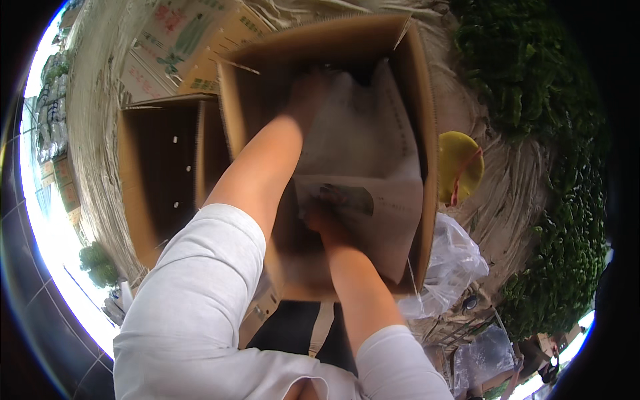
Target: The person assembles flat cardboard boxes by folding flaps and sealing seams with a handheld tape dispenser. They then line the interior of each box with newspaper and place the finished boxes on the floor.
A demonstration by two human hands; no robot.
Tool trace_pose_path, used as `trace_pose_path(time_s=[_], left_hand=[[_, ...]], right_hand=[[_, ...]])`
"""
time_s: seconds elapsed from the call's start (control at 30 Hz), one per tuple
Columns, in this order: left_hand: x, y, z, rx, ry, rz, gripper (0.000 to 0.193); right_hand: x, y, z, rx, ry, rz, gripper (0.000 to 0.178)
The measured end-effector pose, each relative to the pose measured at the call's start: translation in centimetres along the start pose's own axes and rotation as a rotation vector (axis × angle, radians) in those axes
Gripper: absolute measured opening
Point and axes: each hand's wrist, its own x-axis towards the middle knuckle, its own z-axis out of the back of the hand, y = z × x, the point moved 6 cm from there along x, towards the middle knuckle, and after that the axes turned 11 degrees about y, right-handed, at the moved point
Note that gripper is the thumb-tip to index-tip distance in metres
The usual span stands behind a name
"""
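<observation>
Both my arms reach down into an open cardboard box [430,167]. Inside it, a large pale printed paper sheet [360,140] with a crease across its middle covers much of the right side. My left hand [310,93] is deep at the far side, by the sheet's upper left edge, smeared and in shadow. Nearer to me, my right hand [319,217] is at the lower left part of the sheet, seemingly against it. Its fingers are dark and blurred, so their grip does not show.
Left stands another open cardboard box [157,173]; printed cardboard [177,47] lies behind it. To the right are a round yellow object [460,168] with a red strip, a clear plastic bag [450,267] and a long heap of green vegetables [560,167], on crumpled pale sheeting [513,193].
</observation>
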Motion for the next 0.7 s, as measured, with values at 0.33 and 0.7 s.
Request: trace_pose_path(time_s=[0.33, 0.7], left_hand=[[4.5, 10.2, -16.1, 0.419, 0.219, 0.122, 0.031], [5.5, 11.1, -21.4, 0.184, -0.042, 0.188, 0.039]], right_hand=[[4.3, -11.1, -4.5, -0.030, 0.021, 0.080, 0.015], [8.8, -13.0, -2.8, -0.324, -0.294, 0.036, 0.012]])
